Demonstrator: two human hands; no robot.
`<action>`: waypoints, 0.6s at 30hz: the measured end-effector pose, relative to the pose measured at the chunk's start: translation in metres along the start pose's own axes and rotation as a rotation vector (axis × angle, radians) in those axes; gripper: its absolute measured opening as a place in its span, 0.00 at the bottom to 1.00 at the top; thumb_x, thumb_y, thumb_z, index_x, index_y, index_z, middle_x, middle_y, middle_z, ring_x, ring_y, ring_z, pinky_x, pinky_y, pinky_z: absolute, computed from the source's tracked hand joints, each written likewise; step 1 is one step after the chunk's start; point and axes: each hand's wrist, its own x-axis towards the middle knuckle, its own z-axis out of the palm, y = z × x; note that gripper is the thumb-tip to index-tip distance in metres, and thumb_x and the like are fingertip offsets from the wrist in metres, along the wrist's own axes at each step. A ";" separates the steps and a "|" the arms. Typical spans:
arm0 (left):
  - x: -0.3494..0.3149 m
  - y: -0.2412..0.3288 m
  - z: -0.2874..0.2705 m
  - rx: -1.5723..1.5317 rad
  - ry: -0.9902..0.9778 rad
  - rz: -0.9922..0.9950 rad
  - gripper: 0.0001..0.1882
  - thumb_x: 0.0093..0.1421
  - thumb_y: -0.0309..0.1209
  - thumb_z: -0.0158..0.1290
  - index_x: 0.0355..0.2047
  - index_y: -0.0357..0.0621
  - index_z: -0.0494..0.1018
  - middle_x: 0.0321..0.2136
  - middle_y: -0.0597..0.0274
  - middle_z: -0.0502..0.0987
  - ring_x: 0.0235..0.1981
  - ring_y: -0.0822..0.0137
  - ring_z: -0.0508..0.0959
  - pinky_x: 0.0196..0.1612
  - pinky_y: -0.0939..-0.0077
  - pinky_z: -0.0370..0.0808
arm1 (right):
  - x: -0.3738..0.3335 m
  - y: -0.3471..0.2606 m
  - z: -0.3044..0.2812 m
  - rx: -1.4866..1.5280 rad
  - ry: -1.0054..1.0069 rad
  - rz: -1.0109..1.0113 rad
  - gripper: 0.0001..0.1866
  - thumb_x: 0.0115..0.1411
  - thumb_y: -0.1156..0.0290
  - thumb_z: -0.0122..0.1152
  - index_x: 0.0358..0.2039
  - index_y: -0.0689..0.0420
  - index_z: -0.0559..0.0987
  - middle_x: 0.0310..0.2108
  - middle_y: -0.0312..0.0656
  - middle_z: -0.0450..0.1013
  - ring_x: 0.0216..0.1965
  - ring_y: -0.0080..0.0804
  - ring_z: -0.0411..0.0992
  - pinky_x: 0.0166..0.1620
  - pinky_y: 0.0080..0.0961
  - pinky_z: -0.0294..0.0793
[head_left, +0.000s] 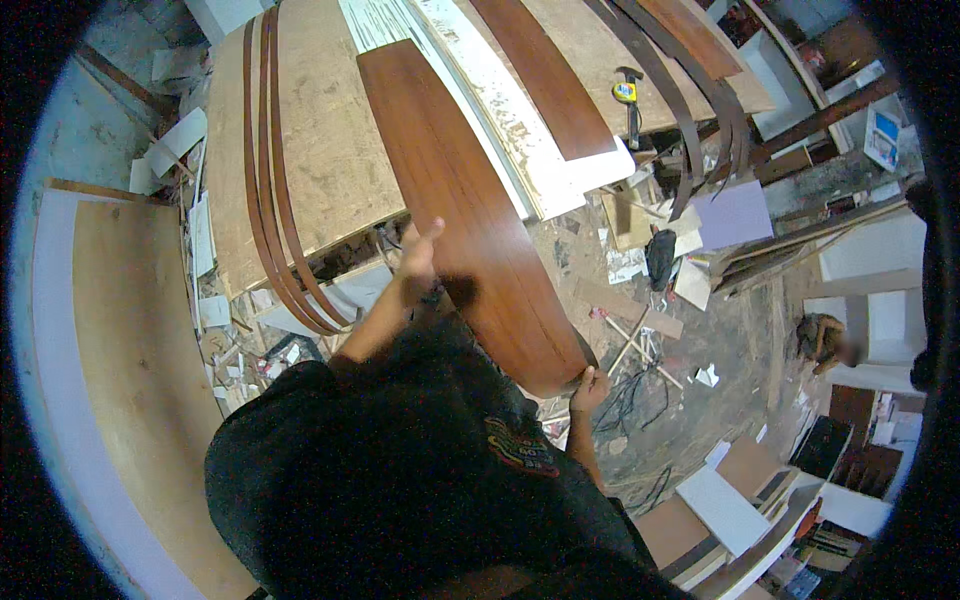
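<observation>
Lengthwise, a long brown board [455, 200] reaches from the middle of the tabletop [325, 120] out past its near edge, its near end overhanging in front of the person's dark shirt [400, 450]. At the board's left side, just off that near edge, is the left hand [422, 258], one digit pointing up along the board; whether its other fingers grip underneath, I cannot tell. The right hand [588, 388] has its fingers closed on the board's near right corner, where a dark curved edge shows just beyond them.

On the tabletop, three narrow brown strips [265, 150] run along the left part and droop over the near edge. Right of the long board lie white panels [490, 110], then a second brown board [545, 75]. A yellow tape measure [625, 92] sits by a hammer [633, 128] near the right part of the near edge, and dark strips [685, 130] hang over by the near right corner.
</observation>
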 end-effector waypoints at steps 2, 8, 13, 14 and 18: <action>-0.033 -0.033 0.002 -0.071 -0.131 0.019 0.29 0.67 0.36 0.56 0.63 0.34 0.62 0.56 0.55 0.73 0.55 0.57 0.75 0.59 0.59 0.72 | -0.017 0.033 -0.004 -0.011 0.053 0.086 0.27 0.70 0.51 0.53 0.26 0.65 0.74 0.21 0.48 0.66 0.26 0.45 0.64 0.34 0.42 0.63; -0.075 -0.134 -0.041 0.090 -0.138 -0.172 0.12 0.64 0.39 0.59 0.42 0.47 0.77 0.36 0.69 0.79 0.38 0.68 0.78 0.45 0.72 0.76 | -0.072 0.130 -0.016 -0.029 -0.234 0.572 0.31 0.65 0.44 0.58 0.43 0.65 0.81 0.39 0.57 0.79 0.42 0.53 0.76 0.45 0.47 0.72; -0.062 -0.160 -0.037 0.268 -0.322 -0.044 0.09 0.64 0.29 0.54 0.42 0.40 0.76 0.38 0.62 0.79 0.41 0.66 0.77 0.45 0.69 0.72 | -0.121 0.197 0.027 -0.093 -0.146 0.787 0.39 0.59 0.47 0.66 0.59 0.66 0.74 0.52 0.59 0.75 0.53 0.54 0.74 0.58 0.45 0.72; -0.063 -0.156 -0.031 0.641 -0.504 0.080 0.22 0.55 0.34 0.64 0.49 0.41 0.73 0.46 0.58 0.77 0.47 0.59 0.76 0.50 0.63 0.72 | -0.131 0.202 0.039 -0.096 -0.133 0.941 0.39 0.59 0.48 0.67 0.58 0.70 0.73 0.52 0.59 0.75 0.54 0.54 0.74 0.59 0.43 0.71; -0.074 -0.141 -0.002 0.812 -0.643 0.329 0.18 0.65 0.40 0.55 0.48 0.39 0.74 0.41 0.60 0.79 0.43 0.61 0.79 0.47 0.62 0.75 | -0.176 0.193 0.073 0.101 -0.027 1.238 0.33 0.55 0.52 0.69 0.51 0.68 0.76 0.46 0.56 0.77 0.48 0.47 0.74 0.52 0.41 0.73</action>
